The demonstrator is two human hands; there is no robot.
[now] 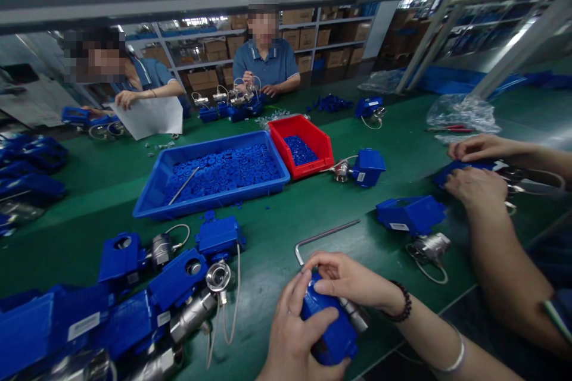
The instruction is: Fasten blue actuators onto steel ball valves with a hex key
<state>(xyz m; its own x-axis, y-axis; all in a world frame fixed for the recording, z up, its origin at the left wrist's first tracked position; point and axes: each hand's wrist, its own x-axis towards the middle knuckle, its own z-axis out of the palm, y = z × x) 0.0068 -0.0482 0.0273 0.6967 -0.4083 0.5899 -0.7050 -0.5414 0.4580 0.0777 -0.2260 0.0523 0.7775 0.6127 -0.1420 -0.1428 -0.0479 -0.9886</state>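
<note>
My left hand [297, 333] wraps around a blue motorised valve unit [331, 333] near the front edge of the green table [268, 232]. My right hand [353, 280] pinches the top of the same unit with its fingertips. A steel valve end [356, 315] sticks out to the right between the two hands. A bent metal hex key [322, 238] lies on the table just beyond my fingers.
Several finished blue valve units [147, 292] are piled at the front left. A blue tray [210, 175] and a red bin [301, 146] hold small blue parts. A co-worker's hands [473, 181] work at the right, and two people sit across the table.
</note>
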